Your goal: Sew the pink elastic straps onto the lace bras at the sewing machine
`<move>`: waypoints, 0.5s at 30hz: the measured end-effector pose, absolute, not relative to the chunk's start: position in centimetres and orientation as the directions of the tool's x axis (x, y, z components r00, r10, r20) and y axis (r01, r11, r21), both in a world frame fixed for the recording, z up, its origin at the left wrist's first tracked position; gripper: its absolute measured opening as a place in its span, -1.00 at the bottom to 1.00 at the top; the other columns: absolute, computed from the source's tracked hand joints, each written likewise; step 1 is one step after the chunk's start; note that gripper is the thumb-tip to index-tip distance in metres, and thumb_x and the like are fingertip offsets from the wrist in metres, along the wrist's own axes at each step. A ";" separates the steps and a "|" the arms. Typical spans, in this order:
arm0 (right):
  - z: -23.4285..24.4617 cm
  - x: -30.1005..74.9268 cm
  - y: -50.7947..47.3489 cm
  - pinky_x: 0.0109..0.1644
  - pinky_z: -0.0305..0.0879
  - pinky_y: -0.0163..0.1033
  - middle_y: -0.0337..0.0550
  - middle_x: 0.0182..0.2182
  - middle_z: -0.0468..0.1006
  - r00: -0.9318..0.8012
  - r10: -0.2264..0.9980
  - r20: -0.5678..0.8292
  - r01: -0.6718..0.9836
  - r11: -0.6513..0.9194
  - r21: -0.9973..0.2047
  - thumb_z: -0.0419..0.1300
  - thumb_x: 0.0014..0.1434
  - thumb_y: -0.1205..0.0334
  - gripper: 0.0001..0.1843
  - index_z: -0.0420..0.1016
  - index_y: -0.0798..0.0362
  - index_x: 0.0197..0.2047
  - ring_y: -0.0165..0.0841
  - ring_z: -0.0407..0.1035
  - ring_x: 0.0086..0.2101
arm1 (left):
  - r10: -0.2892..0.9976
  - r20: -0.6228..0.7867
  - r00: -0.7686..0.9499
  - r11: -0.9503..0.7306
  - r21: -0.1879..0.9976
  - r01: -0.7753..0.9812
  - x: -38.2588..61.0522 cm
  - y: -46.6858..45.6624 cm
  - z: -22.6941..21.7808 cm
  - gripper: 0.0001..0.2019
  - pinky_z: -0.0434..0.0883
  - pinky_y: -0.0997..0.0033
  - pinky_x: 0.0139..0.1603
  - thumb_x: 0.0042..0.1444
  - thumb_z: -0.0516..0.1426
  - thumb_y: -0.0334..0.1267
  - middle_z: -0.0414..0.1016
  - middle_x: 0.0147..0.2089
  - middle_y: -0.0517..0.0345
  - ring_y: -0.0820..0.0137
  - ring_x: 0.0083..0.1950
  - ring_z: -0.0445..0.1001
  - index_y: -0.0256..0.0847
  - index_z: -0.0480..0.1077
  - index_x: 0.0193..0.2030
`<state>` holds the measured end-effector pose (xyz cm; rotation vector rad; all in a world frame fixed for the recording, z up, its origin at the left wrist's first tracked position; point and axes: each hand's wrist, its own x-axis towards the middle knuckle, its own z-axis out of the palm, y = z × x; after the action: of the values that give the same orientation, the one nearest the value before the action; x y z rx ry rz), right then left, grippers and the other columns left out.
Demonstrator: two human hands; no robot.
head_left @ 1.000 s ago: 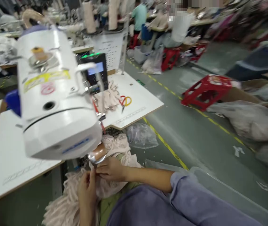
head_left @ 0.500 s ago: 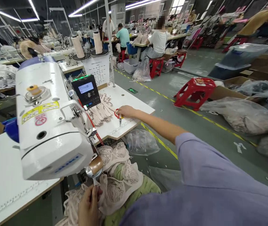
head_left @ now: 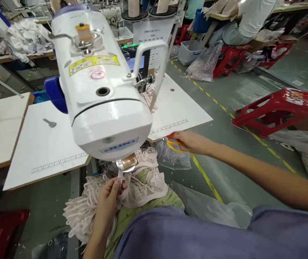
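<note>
A white sewing machine (head_left: 99, 82) fills the middle of the view, its head hanging over a heap of pale pink lace fabric (head_left: 140, 181) on my lap. My left hand (head_left: 107, 205) is closed on a strip of that fabric just under the machine's needle end. Out at the front edge of the white table (head_left: 181, 108), my right hand (head_left: 194, 142) grips small scissors (head_left: 173, 143) with red and yellow handles. It is blurred by motion.
A tipped red stool (head_left: 278, 111) lies on the grey floor to the right, beside a yellow floor line (head_left: 205, 176). Clear plastic bags (head_left: 175, 160) lie below the table edge. Other people sit at tables at the back.
My right hand has picked the scissors up off the table and drawn them back toward me. The view has swung down and closer to the machine. My left hand still holds the fabric.
</note>
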<state>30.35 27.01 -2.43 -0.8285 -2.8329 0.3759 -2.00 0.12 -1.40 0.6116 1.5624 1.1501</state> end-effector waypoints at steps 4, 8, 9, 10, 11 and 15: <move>-0.8 29.7 17.9 -0.39 0.34 -0.25 -0.06 -0.27 0.52 -0.836 0.549 0.028 0.432 0.687 -0.585 0.11 0.16 0.32 -0.64 0.31 0.01 0.05 -0.36 0.37 -0.47 | 0.816 -0.484 -0.317 0.405 0.869 -0.285 -2.0 0.1 -0.9 -0.64 0.28 0.52 -0.39 0.11 0.20 0.09 0.49 -0.35 0.11 0.47 -0.39 0.33 -0.23 0.48 -0.28; 0.3 26.9 11.8 -0.13 0.45 -0.14 0.02 -0.03 0.49 -0.837 0.547 0.029 0.389 0.632 -0.670 0.26 0.06 0.27 -0.44 0.33 -0.08 0.16 -0.21 0.48 -0.15 | 0.816 -0.497 -0.296 0.405 0.856 -0.320 -1.7 0.3 -0.2 -0.67 0.29 0.53 -0.38 0.12 0.21 0.05 0.49 -0.33 0.11 0.47 -0.38 0.32 -0.22 0.48 -0.29; 0.2 26.0 11.0 -0.10 0.45 -0.13 0.02 -0.01 0.48 -0.829 0.558 0.044 0.390 0.632 -0.670 0.27 0.06 0.26 -0.42 0.33 -0.07 0.17 -0.19 0.47 -0.11 | 0.818 -0.495 -0.293 0.404 0.857 -0.318 -1.6 0.3 0.0 -0.68 0.28 0.53 -0.38 0.13 0.20 0.04 0.48 -0.32 0.11 0.47 -0.37 0.32 -0.22 0.48 -0.29; -0.1 25.2 10.5 -0.08 0.44 -0.12 0.02 -0.01 0.47 -0.817 0.572 0.070 0.388 0.637 -0.666 0.26 0.06 0.25 -0.42 0.34 -0.05 0.17 -0.19 0.46 -0.10 | 0.821 -0.490 -0.293 0.402 0.860 -0.314 -1.5 0.3 0.1 -0.68 0.28 0.53 -0.37 0.14 0.19 0.04 0.48 -0.32 0.11 0.47 -0.37 0.32 -0.22 0.48 -0.29; -0.4 24.4 10.2 -0.08 0.44 -0.12 0.02 -0.02 0.47 -0.807 0.581 0.106 0.381 0.649 -0.659 0.26 0.08 0.24 -0.44 0.34 -0.04 0.17 -0.19 0.46 -0.09 | 0.824 -0.483 -0.295 0.397 0.865 -0.307 -1.4 0.3 0.2 -0.69 0.28 0.53 -0.37 0.15 0.19 0.03 0.48 -0.32 0.11 0.46 -0.36 0.32 -0.21 0.48 -0.29; -1.6 21.8 9.9 -0.14 0.42 -0.14 0.01 -0.06 0.48 -0.790 0.573 0.218 0.342 0.707 -0.618 0.22 0.17 0.19 -0.50 0.34 -0.02 0.19 -0.22 0.44 -0.14 | 0.837 -0.459 -0.297 0.385 0.881 -0.275 -1.1 0.0 0.2 -0.70 0.32 0.51 -0.30 0.17 0.17 0.01 0.48 -0.30 0.10 0.43 -0.29 0.35 -0.21 0.49 -0.24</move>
<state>21.82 9.94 -1.65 -0.7088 -2.5193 0.7997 -1.08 0.01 0.23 0.5319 1.4815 1.2003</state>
